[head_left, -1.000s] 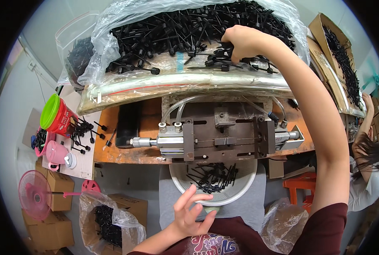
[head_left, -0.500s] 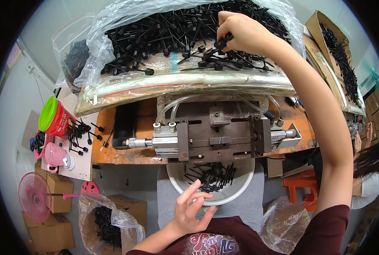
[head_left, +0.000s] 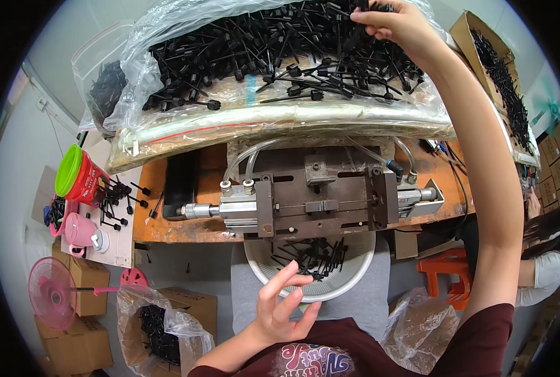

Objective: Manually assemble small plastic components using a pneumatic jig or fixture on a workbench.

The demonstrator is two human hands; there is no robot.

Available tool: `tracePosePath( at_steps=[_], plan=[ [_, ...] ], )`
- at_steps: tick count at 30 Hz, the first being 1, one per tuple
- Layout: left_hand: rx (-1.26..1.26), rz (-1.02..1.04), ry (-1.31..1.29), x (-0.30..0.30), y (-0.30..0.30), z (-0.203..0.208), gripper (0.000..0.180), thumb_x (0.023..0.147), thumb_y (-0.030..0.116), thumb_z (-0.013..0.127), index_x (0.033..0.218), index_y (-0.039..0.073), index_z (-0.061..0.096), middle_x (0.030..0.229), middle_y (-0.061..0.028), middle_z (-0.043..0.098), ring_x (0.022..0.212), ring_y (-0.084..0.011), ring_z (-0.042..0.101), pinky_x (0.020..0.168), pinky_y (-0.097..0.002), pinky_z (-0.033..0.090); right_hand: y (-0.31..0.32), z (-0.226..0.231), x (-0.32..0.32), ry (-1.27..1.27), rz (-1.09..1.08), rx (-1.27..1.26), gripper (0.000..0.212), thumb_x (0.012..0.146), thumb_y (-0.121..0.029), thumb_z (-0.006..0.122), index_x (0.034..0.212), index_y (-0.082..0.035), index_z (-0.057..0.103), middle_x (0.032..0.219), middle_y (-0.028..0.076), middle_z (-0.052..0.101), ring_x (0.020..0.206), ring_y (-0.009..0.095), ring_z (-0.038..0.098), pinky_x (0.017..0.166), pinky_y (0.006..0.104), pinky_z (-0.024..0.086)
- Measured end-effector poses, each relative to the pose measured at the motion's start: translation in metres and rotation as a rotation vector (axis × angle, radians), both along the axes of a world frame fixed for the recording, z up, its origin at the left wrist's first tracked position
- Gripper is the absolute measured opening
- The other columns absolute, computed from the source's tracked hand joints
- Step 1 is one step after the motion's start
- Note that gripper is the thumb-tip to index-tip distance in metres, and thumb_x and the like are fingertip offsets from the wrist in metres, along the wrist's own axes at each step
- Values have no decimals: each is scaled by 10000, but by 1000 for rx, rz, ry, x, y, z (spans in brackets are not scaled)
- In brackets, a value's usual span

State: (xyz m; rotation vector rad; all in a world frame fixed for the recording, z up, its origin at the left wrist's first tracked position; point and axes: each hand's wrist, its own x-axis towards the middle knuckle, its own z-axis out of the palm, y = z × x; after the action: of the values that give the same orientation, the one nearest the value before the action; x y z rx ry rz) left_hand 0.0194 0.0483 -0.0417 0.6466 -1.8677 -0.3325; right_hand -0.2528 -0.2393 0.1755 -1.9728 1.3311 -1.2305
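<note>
Plastic-lined box (head_left: 280,116) is filling upper frame, heaped with black stemmed parts (head_left: 242,47). Orange-brown workbench (head_left: 167,231) is crossing mid-frame, carrying a metal fixture (head_left: 305,227). Maroon shirt (head_left: 371,345), bottom center, is showing printed lettering. Pale basket (head_left: 352,281) is sitting below the fixture, holding more parts. Red bucket (head_left: 86,182), left, is bearing print. Left hand (head_left: 280,314), lower center, is hanging near the basket, fingers loosely spread, gripping nothing. Right hand (head_left: 405,28), upper right, is pinching parts, count unclear.

Looking bright and even over the desk (head_left: 148,220). Shining white on the clear plastic (head_left: 242,119). Getting darker on the floor (head_left: 208,261) below. Bending and going black around the edges. Looking fuzzy at the green fan (head_left: 549,116).
</note>
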Motion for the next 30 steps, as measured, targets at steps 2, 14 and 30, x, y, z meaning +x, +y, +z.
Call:
tracePosePath(
  at_steps=[2,14,30],
  plan=[
    [-42,6,-23,1,-6,6,840,794,109,701,1493,98,235,1405,-305,332,914,-254,654,855,-383,469,-5,-11,-11,51,-6,54,239,840,-269,770,929,-75,663,726,-29,604,655,40,569,615,176,451],
    [45,95,46,-6,-67,85,400,748,-34,718,1142,-4,660,1154,-167,653,1012,-294,637,870,-361,507,33,-27,-4,-377,83,81,273,902,-205,702,1055,19,669,946,38,671,790,72,626,785,191,520],
    [163,-77,-90,-9,-41,83,357,664,-13,819,1008,49,745,999,-102,688,773,-213,671,634,-292,535,198,-106,53,-811,55,369,163,919,-129,661,1018,-6,621,897,68,669,643,79,589,601,214,474]
  ],
)
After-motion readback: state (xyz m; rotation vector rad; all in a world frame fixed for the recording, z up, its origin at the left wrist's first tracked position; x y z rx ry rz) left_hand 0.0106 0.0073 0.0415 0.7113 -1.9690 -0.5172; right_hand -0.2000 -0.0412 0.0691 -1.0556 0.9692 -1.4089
